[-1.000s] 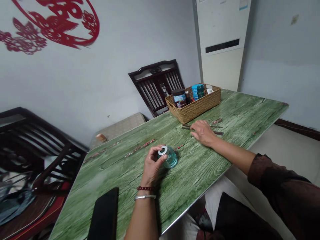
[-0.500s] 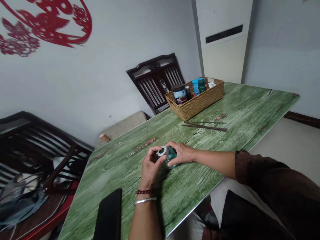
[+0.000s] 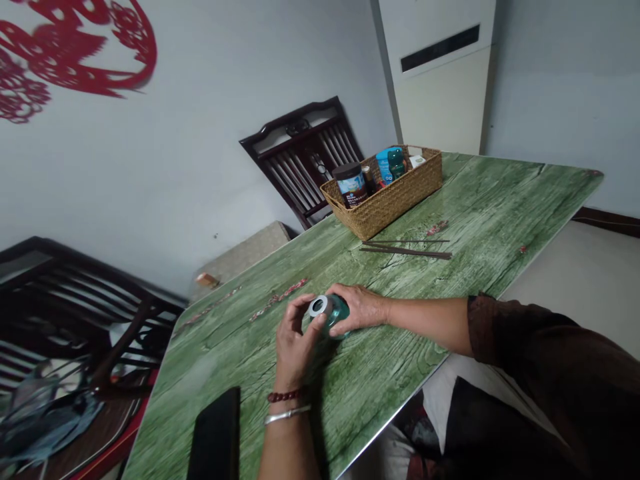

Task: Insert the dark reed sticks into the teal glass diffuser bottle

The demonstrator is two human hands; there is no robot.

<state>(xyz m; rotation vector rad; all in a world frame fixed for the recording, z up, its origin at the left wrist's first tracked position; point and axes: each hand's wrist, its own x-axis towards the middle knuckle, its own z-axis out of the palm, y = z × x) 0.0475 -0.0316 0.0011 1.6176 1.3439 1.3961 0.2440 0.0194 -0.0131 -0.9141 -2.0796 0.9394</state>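
Observation:
A small teal glass bottle [image 3: 334, 312] with a silver ring at its neck is tilted just above the green wood-grain table [image 3: 465, 220]. My left hand [image 3: 293, 340] is closed, its fingers pinched on the silver ring end. My right hand [image 3: 361, 308] is wrapped round the bottle's glass body from the far side. Both hands meet over the table's middle.
Thin dark sticks [image 3: 407, 249] lie past my right hand. A woven basket [image 3: 387, 197] with jars and bottles stands further back. A black flat object [image 3: 215, 440] lies at the near edge. Dark wooden chairs [image 3: 300, 157] stand behind and at the left.
My right hand left the dark sticks and came back to the bottle, closing round its body. My left hand kept its hold on the ring end. The view has drifted slightly.

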